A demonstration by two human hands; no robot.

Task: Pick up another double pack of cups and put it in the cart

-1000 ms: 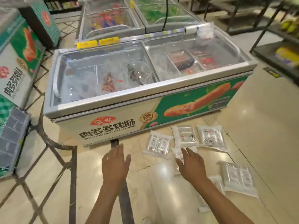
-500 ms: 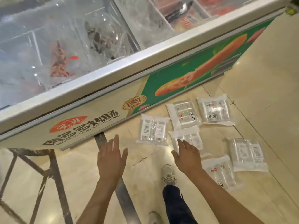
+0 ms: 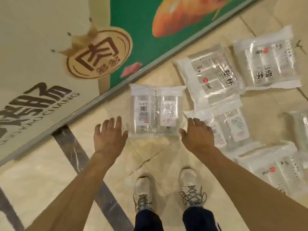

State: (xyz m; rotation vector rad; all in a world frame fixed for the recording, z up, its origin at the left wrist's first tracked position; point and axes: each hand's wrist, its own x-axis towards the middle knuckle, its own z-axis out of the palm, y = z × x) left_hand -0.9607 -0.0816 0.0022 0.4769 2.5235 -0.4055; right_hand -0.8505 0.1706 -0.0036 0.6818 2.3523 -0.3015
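A clear plastic pack of cups (image 3: 156, 110) with a barcode label lies flat on the tiled floor, close to the freezer's base. My left hand (image 3: 109, 135) hovers just left of its near corner, fingers spread and straight, holding nothing. My right hand (image 3: 197, 135) is at the pack's right near corner, fingers spread, over the edge of a second pack (image 3: 233, 127). Whether either hand touches a pack is unclear.
Several more clear packs lie to the right: two (image 3: 215, 75) (image 3: 270, 59) by the freezer, one (image 3: 276, 170) near my right arm. The chest freezer's printed front (image 3: 50, 55) fills the upper left. My two sneakers (image 3: 143, 194) (image 3: 191, 189) stand below.
The view has dropped from the freezer top down to the floor. Both hands have come lower and closer to the packs, now flanking the barcode-labelled one.
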